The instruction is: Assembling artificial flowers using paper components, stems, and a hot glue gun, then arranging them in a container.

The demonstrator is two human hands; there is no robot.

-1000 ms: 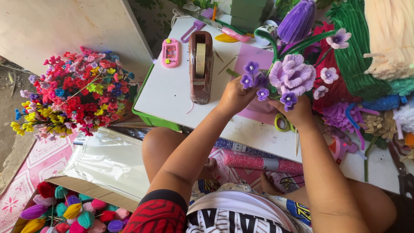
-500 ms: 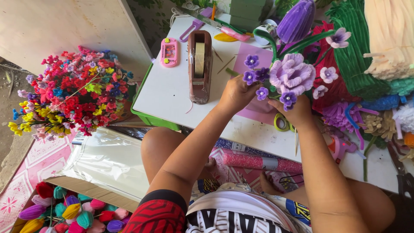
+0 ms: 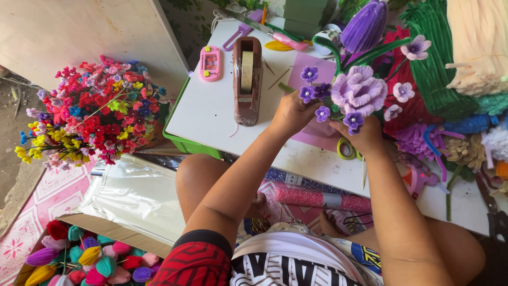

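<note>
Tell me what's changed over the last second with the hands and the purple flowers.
Almost nothing. Both the left hand and the right hand still grip the purple flower bouquet over the white table; nothing was picked up or let go. The tape dispenser and the colourful flower bunch stayed put.

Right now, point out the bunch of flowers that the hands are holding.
The purple bunch above the white table, gripped by both hands; the mixed red-and-yellow bunch stands untouched at the far left.
</note>
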